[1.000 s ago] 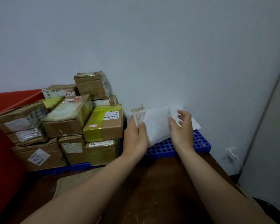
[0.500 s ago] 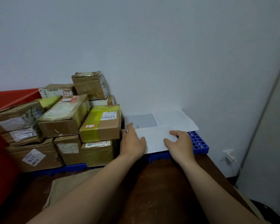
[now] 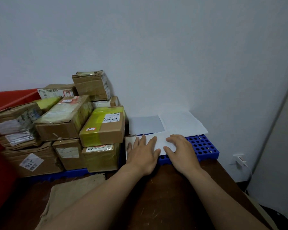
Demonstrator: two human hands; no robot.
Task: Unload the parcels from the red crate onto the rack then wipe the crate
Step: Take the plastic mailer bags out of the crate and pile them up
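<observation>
Pressing down with the left hand point(image 3: 142, 155), fingers straight and spread, palm flat on the near left part of a flat white parcel point(image 3: 160, 141). Pressing likewise with the right hand point(image 3: 181, 151), fingers straight and a little fanned, on the parcel's right half. Nothing gripped or pinched by either. Side by side, with a narrow gap between the two, backs turned up. Both bare forearms reaching forward from the bottom edge, low over a dark wooden table point(image 3: 165, 196), wrists near the rack's front edge.

Under the palms, that parcel flat on the blue perforated rack point(image 3: 201, 145), at its near edge. Just behind it on the same rack, a grey-faced envelope point(image 3: 146, 124) and, to its right, a white envelope point(image 3: 181, 122), both flat and close against the pale wall point(image 3: 156, 47).

Immediately left of the left hand, a yellow-taped box point(image 3: 103, 127) at the corner of a stack of cardboard boxes point(image 3: 60, 127), several layers high, crowding the parcel's left end. Beyond the stack, at the far left, the wall of the red crate point(image 3: 10, 98). On the table nearer the camera, a brown sack point(image 3: 70, 193) lying flat. Far right, low on the wall, a white plug point(image 3: 239, 159) with a cable hanging down.
</observation>
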